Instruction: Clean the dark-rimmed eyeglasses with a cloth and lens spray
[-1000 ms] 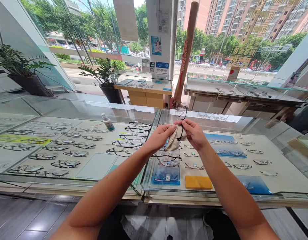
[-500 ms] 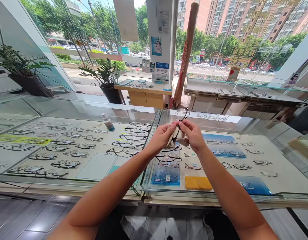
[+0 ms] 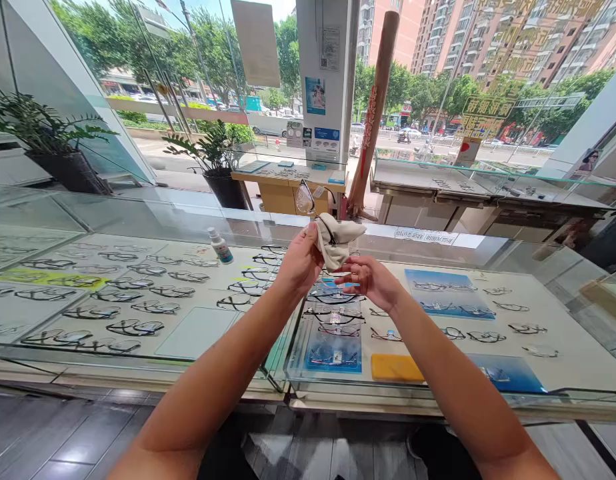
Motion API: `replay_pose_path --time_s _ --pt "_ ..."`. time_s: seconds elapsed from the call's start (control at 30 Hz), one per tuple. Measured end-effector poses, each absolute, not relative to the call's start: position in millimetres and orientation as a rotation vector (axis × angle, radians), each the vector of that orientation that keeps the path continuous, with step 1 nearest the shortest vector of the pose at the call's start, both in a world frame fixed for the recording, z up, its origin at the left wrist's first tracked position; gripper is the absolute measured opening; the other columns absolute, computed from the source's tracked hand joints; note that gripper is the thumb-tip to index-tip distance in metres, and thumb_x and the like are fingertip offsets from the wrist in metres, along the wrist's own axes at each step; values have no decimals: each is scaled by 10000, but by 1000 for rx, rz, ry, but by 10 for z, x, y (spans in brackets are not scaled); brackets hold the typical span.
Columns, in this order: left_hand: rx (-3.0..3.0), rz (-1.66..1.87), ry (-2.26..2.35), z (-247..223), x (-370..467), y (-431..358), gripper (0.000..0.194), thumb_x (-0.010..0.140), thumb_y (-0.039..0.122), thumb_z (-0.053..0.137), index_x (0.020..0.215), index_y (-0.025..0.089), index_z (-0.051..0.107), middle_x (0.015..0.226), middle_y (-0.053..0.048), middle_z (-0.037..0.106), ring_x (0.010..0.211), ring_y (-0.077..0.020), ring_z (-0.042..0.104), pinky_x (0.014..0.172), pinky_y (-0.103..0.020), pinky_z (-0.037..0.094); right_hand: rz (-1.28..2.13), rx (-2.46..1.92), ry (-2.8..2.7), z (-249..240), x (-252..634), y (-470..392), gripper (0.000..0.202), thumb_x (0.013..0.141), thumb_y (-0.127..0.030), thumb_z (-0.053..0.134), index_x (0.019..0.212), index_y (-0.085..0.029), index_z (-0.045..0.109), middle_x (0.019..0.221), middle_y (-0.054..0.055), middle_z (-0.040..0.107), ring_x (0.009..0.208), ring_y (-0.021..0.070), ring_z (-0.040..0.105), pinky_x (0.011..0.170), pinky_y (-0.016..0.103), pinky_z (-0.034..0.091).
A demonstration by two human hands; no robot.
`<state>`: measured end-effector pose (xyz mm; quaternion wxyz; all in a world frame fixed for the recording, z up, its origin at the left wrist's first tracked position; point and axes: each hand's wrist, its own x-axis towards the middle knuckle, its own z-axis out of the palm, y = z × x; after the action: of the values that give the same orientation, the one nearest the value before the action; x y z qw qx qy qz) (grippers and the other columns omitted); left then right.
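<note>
My left hand (image 3: 301, 263) pinches a beige cleaning cloth (image 3: 345, 233) together with a pair of dark-framed eyeglasses (image 3: 307, 198). One lens sticks up beyond the thumb, with water drops or smears on it; the cloth hides part of the frame. Just below and right of the cloth is my right hand (image 3: 371, 283), its fingers spread and apart. Whether its fingertips touch the cloth's lower edge, I cannot tell. Both hands are above the glass display counter (image 3: 413, 248). A small white bottle with a blue label (image 3: 221, 247) stands left of my hands.
Rows of spectacle frames (image 3: 151, 308) fill the case to the left; more lie on blue cards (image 3: 441, 293) at right. A yellow block-like object (image 3: 397, 367) sits near the front edge. Behind the counter are a wooden post (image 3: 373, 127) and potted plants (image 3: 73, 160).
The cloth and eyeglasses have moved up and left with my left hand and turned. My right hand has let go, dropped lower and spread its fingers.
</note>
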<state>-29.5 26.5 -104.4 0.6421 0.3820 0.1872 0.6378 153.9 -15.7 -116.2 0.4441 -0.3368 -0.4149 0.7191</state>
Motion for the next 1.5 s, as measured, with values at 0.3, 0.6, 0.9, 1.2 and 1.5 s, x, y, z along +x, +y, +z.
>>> replay_pose_path --time_s 0.3,0.6,0.9,1.2,1.5 --pt "1005 1416 385 -1070 -187 148 547 783 620 996 1017 175 782 876 -15 795 699 -140 700 653 -246 575 1680 -765 -944 -1306 1403 -148 412 702 -446 1049 939 -229 791 897 3 818 809 139 739 759 247 633" --pt "1113 1569 453 -1085 -209 204 538 797 664 968 941 184 774 743 24 661 654 -114 577 647 -243 480 1833 -850 -1037 -1254 1468 -167 401 775 -400 991 856 -213 645 627 -30 686 567 114 633 576 228 530" --pt "1470 1546 664 -1032 -299 185 606 837 763 879 815 182 709 717 4 622 630 -126 506 602 -266 405 696 -938 -1177 -1211 1469 -185 240 892 -459 748 1008 -250 726 1015 35 745 967 208 654 950 381 518" --pt "1842 1197 728 -983 -236 -12 673 933 827 708 819 165 678 690 5 559 650 -135 451 616 -278 354 1017 -697 -1147 -1168 1565 -120 262 856 -520 847 963 -280 858 1097 37 822 1091 243 712 1084 413 542" --pt "1719 1168 714 -958 -200 -51 690 854 838 786 805 158 683 689 14 573 645 -116 455 609 -251 363 1192 -641 -1218 -1120 1597 -153 349 788 -592 943 931 -282 870 1148 45 834 1184 257 722 1092 409 572"
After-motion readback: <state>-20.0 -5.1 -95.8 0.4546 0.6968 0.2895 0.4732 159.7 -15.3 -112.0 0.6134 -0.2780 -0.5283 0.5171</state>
